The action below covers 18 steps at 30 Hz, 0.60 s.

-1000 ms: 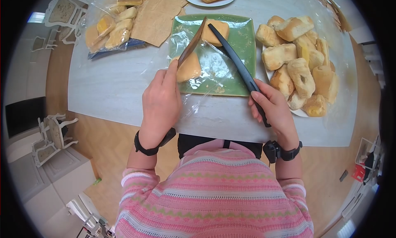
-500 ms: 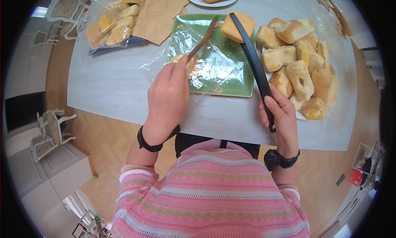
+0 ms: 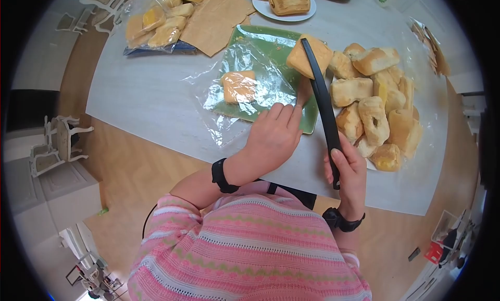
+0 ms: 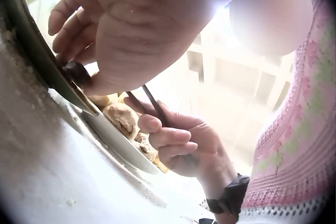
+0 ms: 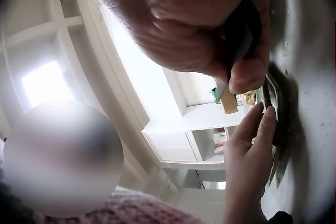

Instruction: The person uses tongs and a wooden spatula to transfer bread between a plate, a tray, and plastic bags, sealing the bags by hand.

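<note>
My right hand holds black tongs near their rear end. Between the tips of the tongs is a square, pale orange bun, raised over the right side of the green plate. My left hand holds a brown, flat wooden utensil at the plate's near right side, below that bun. Its handle end shows by the thumb in the left wrist view. A second square bun lies at the plate's left, within or under a clear plastic bag spread over the plate.
On the right, a heap of bread rolls fills a white plate. At the back left lie bagged buns and torn brown cardboard. A white plate with pastries stands at the back, and the table's front edge runs close to my body.
The tongs have lifted one bun off the green plate and carried it rightward. My left hand has moved right with the wooden utensil, away from the other bun.
</note>
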Motion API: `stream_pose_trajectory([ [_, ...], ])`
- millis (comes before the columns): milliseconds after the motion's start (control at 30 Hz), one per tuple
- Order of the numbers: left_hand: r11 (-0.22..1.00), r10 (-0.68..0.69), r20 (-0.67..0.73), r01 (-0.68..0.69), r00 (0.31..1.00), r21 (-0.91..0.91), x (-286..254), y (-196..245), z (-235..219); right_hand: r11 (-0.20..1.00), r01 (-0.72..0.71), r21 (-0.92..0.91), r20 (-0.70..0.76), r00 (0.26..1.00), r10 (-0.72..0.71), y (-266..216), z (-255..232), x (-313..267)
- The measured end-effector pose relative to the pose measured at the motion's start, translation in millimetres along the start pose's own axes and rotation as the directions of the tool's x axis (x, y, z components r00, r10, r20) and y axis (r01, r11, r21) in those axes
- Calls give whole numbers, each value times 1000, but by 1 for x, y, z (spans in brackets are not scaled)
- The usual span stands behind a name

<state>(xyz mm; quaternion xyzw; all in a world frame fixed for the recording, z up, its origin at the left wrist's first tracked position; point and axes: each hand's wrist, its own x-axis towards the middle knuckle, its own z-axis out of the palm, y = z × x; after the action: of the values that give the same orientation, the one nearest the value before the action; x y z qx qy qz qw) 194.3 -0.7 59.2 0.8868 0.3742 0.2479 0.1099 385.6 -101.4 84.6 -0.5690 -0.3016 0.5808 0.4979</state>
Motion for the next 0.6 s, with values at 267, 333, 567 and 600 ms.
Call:
stream_pose_trajectory([
  [267,977,-105,-243,145,964,154,-37,-33,-31,999,-32,-35,56,998,34,8,-8,-11],
  [333,949,-178,-251,233,952,212,-47,-40,-35,999,-42,-24,72,996,43,10,-8,-13],
  [567,953,-230,-277,273,933,128,-50,-50,-36,998,-41,-46,100,994,45,9,-2,-18],
  [600,955,-200,-275,249,940,159,-50,-51,-37,998,-40,-49,96,994,44,8,-2,-21],
])
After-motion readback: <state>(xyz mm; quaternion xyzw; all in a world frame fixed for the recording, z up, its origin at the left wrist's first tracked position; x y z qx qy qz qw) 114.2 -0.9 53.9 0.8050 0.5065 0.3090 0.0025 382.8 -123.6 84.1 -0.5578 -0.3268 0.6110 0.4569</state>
